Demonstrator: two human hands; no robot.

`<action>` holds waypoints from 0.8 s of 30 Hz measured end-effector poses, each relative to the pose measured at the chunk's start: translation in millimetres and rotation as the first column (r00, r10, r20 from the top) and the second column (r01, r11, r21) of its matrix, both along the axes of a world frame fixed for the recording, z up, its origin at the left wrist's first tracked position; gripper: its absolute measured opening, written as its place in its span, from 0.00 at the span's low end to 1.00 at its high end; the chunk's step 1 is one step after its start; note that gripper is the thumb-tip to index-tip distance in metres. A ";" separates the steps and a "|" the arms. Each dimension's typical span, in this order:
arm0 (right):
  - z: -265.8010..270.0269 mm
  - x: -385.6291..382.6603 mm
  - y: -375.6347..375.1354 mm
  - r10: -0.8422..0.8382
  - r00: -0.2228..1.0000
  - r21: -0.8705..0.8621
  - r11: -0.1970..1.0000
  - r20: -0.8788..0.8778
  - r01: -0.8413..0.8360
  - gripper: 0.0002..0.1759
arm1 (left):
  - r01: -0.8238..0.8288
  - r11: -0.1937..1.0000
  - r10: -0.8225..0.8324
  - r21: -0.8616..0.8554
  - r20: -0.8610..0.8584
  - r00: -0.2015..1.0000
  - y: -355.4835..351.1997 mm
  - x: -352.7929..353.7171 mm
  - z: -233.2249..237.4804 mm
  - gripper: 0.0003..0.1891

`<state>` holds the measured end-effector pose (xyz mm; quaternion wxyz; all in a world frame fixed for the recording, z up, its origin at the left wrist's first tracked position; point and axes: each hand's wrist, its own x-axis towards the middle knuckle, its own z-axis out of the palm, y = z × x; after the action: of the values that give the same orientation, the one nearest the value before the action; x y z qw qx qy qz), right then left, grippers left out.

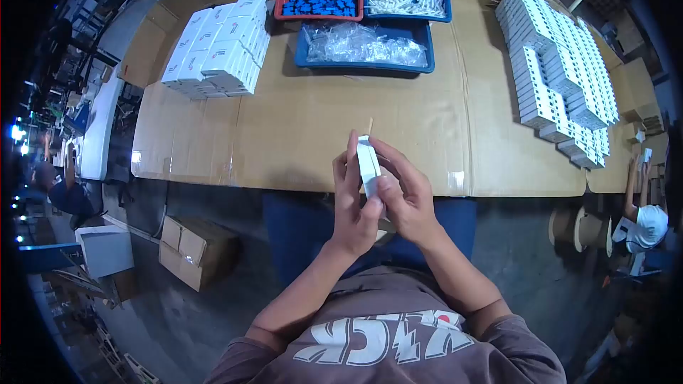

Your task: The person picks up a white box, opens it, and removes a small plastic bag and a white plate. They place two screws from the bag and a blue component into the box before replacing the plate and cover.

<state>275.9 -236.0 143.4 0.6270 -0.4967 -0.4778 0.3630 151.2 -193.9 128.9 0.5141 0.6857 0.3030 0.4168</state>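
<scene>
A small white box (368, 163) stands on edge between my two hands, close to the table's front edge. My left hand (353, 203) wraps its left side, with the thumb low on the box. On the other side my right hand (407, 195) grips it, thumb pressed to the near part and fingers curled behind. A thin flap or strip sticks up at the box's far end. Much of the box is hidden by my fingers.
Stacked white boxes (220, 50) stand at the left, and rows of white boxes (558, 75) at the right. At the back are a red tray (287, 11) of blue parts, a blue tray (442, 16) of white pieces, and another blue tray (356, 67) with clear plastic bags. Other people sit at both sides.
</scene>
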 end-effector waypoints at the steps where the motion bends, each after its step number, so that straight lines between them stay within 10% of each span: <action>1: -4.1 2.2 0.5 -0.027 1.000 -0.018 0.999 0.006 0.027 0.28 | 0.003 1.000 -0.004 0.030 0.030 1.000 -0.5 1.5 1.0 0.49; 8: 13.5 8.9 -8.3 0.043 0.995 0.024 0.999 -0.087 -0.041 0.33 | 0.018 0.974 -0.013 0.225 -0.025 1.000 1.7 3.6 3.7 0.48; 12: 4.2 8.8 -3.6 -0.049 0.976 0.098 0.995 0.214 0.029 0.36 | -0.032 0.992 0.025 0.120 0.061 0.998 -4.1 8.1 2.7 0.49; 20: -4.1 -1.2 -8.2 -0.026 0.992 0.144 0.989 0.123 0.008 0.41 | -0.162 0.987 0.159 0.020 0.125 0.979 -11.8 17.3 -0.2 0.47; 24: 1.9 0.3 -3.8 -0.082 0.932 0.237 0.971 0.354 -0.004 0.43 | -0.130 0.988 0.143 -0.085 0.167 0.976 -10.4 13.0 7.5 0.47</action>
<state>276.3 -239.9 145.3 0.5897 -0.4872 -0.6143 0.1940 164.2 -204.2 136.4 0.5336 0.6050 0.3190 0.4975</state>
